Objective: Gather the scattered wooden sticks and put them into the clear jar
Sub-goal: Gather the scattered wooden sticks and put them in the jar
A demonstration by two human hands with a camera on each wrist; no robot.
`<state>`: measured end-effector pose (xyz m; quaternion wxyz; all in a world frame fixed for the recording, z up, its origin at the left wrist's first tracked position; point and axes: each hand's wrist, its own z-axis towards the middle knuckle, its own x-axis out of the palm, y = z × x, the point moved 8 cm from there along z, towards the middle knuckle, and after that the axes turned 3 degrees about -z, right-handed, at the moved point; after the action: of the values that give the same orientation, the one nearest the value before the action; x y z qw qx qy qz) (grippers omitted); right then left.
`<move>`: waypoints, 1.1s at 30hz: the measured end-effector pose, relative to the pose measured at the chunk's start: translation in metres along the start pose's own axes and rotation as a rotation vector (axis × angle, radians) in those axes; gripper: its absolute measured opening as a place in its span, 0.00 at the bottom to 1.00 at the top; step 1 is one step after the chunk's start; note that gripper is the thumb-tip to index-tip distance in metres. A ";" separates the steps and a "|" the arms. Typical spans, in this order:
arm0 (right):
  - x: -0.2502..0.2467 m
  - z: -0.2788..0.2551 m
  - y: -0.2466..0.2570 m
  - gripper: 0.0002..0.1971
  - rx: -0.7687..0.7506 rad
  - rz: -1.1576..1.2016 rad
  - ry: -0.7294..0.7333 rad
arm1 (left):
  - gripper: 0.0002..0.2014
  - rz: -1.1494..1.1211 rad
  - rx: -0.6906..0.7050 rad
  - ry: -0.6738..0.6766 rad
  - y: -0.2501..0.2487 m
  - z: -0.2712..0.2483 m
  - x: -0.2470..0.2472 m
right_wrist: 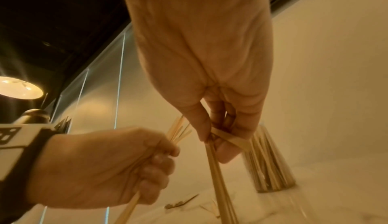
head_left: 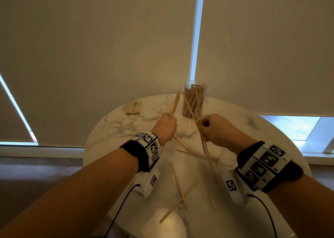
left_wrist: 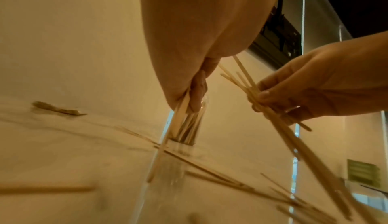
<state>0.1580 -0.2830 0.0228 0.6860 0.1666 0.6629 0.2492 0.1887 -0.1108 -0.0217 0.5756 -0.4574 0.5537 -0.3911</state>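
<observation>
A person stands midway through clearing a marble desk [head_left: 115, 127], each hand clenched round its own bundle of wooden sticks. The left hand [head_left: 165, 124] holds a tight sheaf [head_left: 175, 103] pointing up and away toward the blinds, while the right hand [head_left: 219, 128] pinches a looser, splayed bunch [head_left: 198, 124] that slants across the front of the clear jar [head_left: 194, 98]. The jar stands upright at the far side of the desk, between and just beyond the two hands, its mouth uncovered and its body already packed with sticks, so much of the gathering looks done. Neither handful has gone in yet. Left to collect are the loose sticks [head_left: 180, 187] lying crossed on the near part of the desk below the wrists, a few more under the left hand, and, judging by its look, a banded packet of sticks [head_left: 133, 108] lying flat at the far left, though whether that packet belongs to the job cannot be told
</observation>
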 end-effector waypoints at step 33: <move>0.032 -0.020 0.042 0.06 -0.117 0.148 0.124 | 0.15 -0.589 0.276 -0.022 -0.039 -0.024 -0.010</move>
<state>0.1330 -0.2326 0.0185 0.6319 0.1590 0.6744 0.3472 0.1661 -0.1144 0.0188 0.5002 -0.5197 0.3329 -0.6073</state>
